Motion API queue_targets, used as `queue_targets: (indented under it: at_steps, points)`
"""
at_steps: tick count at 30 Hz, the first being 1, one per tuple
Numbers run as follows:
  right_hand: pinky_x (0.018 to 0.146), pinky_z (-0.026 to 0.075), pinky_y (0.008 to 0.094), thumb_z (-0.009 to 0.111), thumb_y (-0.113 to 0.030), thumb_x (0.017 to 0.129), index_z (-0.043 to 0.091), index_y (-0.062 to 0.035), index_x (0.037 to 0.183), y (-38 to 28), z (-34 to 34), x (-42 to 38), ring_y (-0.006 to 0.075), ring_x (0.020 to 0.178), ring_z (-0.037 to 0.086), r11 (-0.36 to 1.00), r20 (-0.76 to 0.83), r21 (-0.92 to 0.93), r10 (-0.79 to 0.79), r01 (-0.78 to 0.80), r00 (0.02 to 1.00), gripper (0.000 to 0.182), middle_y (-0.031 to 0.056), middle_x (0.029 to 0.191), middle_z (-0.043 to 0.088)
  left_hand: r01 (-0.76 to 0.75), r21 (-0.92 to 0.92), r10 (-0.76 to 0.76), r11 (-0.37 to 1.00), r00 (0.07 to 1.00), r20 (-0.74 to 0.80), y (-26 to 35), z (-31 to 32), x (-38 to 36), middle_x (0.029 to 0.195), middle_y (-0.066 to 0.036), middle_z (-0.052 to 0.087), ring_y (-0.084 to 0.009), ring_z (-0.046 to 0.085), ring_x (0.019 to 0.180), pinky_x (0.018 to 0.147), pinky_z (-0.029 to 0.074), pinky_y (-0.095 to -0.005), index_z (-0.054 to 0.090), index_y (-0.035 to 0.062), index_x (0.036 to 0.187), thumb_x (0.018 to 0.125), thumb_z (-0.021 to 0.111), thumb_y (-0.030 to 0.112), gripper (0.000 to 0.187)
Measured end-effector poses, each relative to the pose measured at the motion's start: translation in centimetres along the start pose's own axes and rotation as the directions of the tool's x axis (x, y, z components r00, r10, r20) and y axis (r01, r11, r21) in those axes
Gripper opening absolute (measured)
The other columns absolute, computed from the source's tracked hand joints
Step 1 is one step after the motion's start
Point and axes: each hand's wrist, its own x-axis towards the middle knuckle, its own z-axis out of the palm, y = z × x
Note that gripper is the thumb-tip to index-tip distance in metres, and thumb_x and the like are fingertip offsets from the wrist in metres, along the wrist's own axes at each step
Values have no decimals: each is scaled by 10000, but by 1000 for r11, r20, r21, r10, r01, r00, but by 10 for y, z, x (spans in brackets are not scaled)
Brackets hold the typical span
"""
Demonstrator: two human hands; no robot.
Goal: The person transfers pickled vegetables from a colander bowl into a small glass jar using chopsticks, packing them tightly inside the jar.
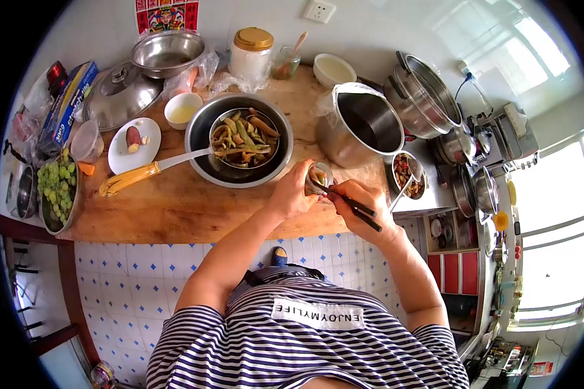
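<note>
My left hand [294,193] is wrapped round a small glass jar [320,174] with pickled-looking pieces in it, near the table's front edge. In my right hand [365,209] is a pair of dark chopsticks [355,206], their tips at the jar's mouth. Left of the jar stands a large steel bowl [197,150]. A strainer with a yellow handle [130,178] rests in it, full of brownish-green pickled vegetables [245,137]. Behind my hands is a deep steel pot [344,144] with plastic film at its rim.
A plate [150,150] with a reddish bulb and small pale pieces, a small bowl of pale liquid [183,110] and grapes [57,185] are on the left. A gold-lidded jar [252,52] stands at the back. To the right, a bowl of dark food [402,170] holds a spoon, beside stacked pots [422,97].
</note>
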Motion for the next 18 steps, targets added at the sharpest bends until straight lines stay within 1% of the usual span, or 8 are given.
queue_targets:
  at_steps: [3,5,6,7,9,13,16,18]
  points:
    - [622,521,353,680,22,836,665,-2,1004,4,-10,-2,310,714,674,1000,-25,5,5,-5,1000,170,160,857,671,50,59,-46,997,996,-73,10,5,0,1231,-256,535,-418,546,1146,977,456,-445,397,-52,1323,652,871,162,849]
    - [634,532,326,689,22,832,683,2,1005,-2,-20,-6,295,730,689,999,-137,-9,49,-50,989,175,156,863,683,109,90,-98,990,988,-120,11,7,0,1228,-253,535,-418,546,1142,967,458,-448,404,-55,1312,644,877,173,849]
    - [651,540,308,692,27,828,695,6,1004,-8,-24,-3,281,750,699,997,-148,8,72,-71,986,177,152,869,693,51,113,-32,992,986,-161,11,8,0,1222,-248,536,-417,546,1137,964,460,-446,400,-59,1311,643,877,175,854]
    - [638,536,342,687,21,835,682,0,998,-11,-25,1,313,735,688,996,-126,-82,-41,30,991,164,164,869,683,-10,139,37,990,981,-190,11,7,-1,1216,-243,537,-417,546,1133,960,462,-445,397,-63,1311,642,877,178,858]
    - [625,521,320,667,56,826,681,20,983,-5,-14,0,266,726,681,989,-22,-122,-83,80,996,161,155,841,676,-43,145,65,989,986,-151,1,8,3,1198,-240,551,-419,559,1106,950,467,-449,386,-54,1323,654,864,167,852]
    - [592,506,349,674,49,824,642,23,918,-6,7,-6,334,696,667,979,-50,-203,-49,38,998,103,169,853,679,55,117,-47,992,996,-73,5,7,-1,1205,-245,559,-421,575,1090,932,480,-466,409,-30,1307,683,826,112,764]
    - [601,507,405,667,0,848,618,3,957,-4,4,-6,375,711,650,990,-58,-123,-74,67,996,120,186,857,642,52,118,-40,992,994,-100,6,8,-2,1196,-251,564,-420,580,1081,920,486,-465,414,-35,1300,700,808,107,732]
    - [617,512,344,670,24,848,662,13,967,-8,-14,-5,296,699,668,999,-85,-35,34,-37,996,119,172,864,670,48,122,-32,991,991,-131,5,8,-2,1192,-252,564,-419,580,1080,912,490,-464,417,-38,1296,704,803,107,721]
